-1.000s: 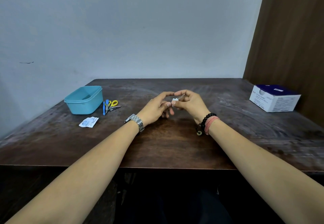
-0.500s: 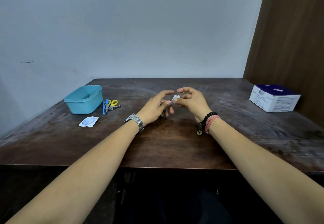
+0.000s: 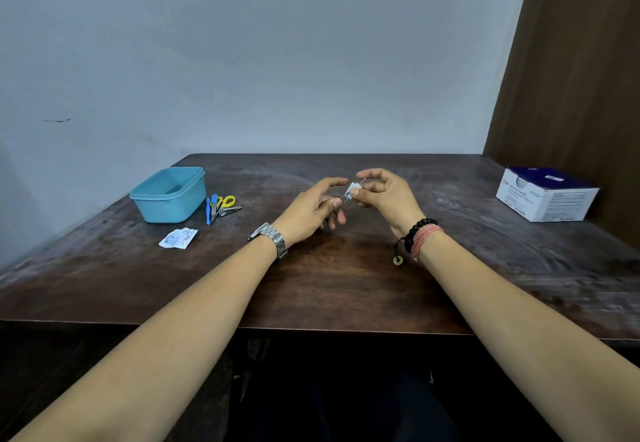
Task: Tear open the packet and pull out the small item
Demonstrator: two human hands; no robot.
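right hand (image 3: 388, 195) pinches a small white pad (image 3: 353, 188) at frame centre | left hand (image 3: 311, 207) pinches a thin metal tool (image 3: 343, 196), its tip running through the pad | both just above the table (image 3: 346, 268)

We see a teal tub (image 3: 168, 195) on the desk (image 3: 311, 282), small tools (image 3: 221, 206) beside it, a torn wrapper (image 3: 178, 238) nearer, and a white-and-blue box (image 3: 545, 194) far right.
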